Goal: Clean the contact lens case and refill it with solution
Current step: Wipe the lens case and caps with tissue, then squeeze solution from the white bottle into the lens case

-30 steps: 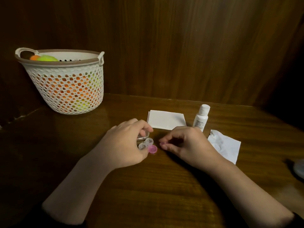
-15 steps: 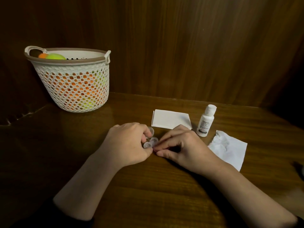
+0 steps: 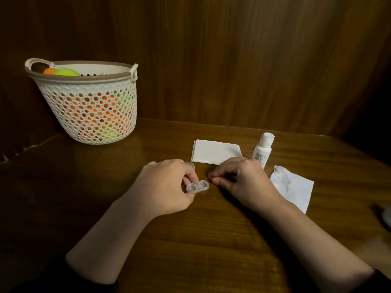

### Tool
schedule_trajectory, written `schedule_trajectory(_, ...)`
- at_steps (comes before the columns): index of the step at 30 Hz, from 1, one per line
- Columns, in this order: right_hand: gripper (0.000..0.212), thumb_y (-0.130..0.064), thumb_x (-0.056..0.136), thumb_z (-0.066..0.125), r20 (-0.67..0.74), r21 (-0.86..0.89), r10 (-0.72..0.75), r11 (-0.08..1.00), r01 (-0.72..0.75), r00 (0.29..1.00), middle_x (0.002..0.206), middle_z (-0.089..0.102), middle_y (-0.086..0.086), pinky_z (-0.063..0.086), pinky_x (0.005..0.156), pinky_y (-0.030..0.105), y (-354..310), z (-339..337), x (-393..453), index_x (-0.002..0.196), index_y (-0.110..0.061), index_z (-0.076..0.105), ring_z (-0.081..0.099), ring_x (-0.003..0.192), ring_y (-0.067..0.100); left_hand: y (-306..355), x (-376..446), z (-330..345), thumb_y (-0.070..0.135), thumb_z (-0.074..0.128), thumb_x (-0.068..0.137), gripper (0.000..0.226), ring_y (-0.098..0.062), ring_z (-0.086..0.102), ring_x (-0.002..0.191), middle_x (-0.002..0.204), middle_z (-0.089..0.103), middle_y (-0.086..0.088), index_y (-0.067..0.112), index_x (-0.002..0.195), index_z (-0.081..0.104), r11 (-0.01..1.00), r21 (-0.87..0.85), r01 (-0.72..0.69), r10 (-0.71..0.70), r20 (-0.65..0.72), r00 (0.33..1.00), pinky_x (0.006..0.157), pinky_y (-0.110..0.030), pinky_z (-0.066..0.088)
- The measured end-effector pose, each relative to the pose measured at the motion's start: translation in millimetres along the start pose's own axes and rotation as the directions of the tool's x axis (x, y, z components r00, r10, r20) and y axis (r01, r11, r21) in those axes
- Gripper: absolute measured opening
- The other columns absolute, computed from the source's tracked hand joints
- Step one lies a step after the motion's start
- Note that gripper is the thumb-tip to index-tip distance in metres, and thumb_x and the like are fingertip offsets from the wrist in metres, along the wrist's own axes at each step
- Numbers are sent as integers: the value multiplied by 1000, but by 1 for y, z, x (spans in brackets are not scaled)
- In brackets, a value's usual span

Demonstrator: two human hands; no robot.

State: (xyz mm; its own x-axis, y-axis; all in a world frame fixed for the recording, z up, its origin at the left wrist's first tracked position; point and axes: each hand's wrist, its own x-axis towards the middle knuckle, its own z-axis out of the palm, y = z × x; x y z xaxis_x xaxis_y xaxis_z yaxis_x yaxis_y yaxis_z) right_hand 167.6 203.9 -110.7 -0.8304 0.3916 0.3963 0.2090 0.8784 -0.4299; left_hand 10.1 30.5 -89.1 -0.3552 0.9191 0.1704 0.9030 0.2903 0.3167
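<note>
Wooden table (image 3: pixel 190 240): pink cap now gone from sight, left hand (image 3: pixel 167 187) pinches the uncapped case (image 3: pixel 197 186), right hand (image 3: pixel 237 176) curled, contents hidden, so wiping seems next.

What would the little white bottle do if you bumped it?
The bottle stands upright, tall and narrow, so it would probably tip easily. Its round body would likely roll once down. It looks like small plastic, so probably light, not breakable.

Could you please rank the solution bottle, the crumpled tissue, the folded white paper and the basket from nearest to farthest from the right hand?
From the right hand:
1. Solution bottle, just behind it; folded white paper, behind-left; crumpled tissue, to its right: too close to rank.
2. Basket, far left at the back.
</note>
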Motion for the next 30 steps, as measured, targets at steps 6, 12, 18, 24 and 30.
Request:
schedule_trajectory(6, 24, -26, 92, 84, -120, -65, -39, 997, 32, 992, 114, 79, -11, 55, 98, 34, -3, -6, 0, 116, -27, 82, 63, 109, 5, 2, 3, 8, 39, 76, 93, 17, 20, 51, 85, 100, 58, 28, 46, 108, 72, 996, -73, -57, 60, 49, 997, 71, -19, 32)
schedule_trajectory(12, 43, -26, 92, 80, -671, -248, -143, 968, -38, 727, 133, 66, 3, 20, 107, 12, -12, -30, -5, 133, -19, 70, 52, 128, 22, 11, 5, 22, 39, 76, 94, 23, 1, 58, 90, 105, 57, 29, 48, 115, 73, 964, -241, -111, 132, 73, 988, 68, -14, 40)
schedule_trajectory(18, 88, -52, 88, 81, -573, 159, 470, 867, -472, 671, 152, 50, 8, 45, 112, 49, 12, -31, -9, 155, -18, 37, 40, 142, 29, 19, 4, 28, 33, 78, 95, 35, 5, 59, 96, 112, 59, 28, 47, 126, 69, 921, -370, -121, 154, 62, 986, 70, -15, 50)
schedule_trajectory(24, 72, -60, 94, 71, -364, 82, 624, 761, -644, 692, 151, 55, 9, 29, 119, 53, 28, -14, -5, 151, -25, 45, 30, 149, 34, 22, 4, 25, 33, 71, 100, 20, -8, 66, 87, 106, 66, 22, 48, 112, 70, 884, -450, -129, 98, -93, 991, 78, -23, 56)
schedule_trajectory(30, 51, -52, 95, 74, -452, 56, 513, 833, -550, 730, 125, 60, -1, 34, 112, 53, 24, -16, -5, 135, -22, 63, 42, 136, 27, 22, 5, 21, 40, 60, 104, 12, -4, 63, 82, 88, 62, 23, 35, 109, 70, 871, -480, -100, 14, -180, 984, 66, -14, 46)
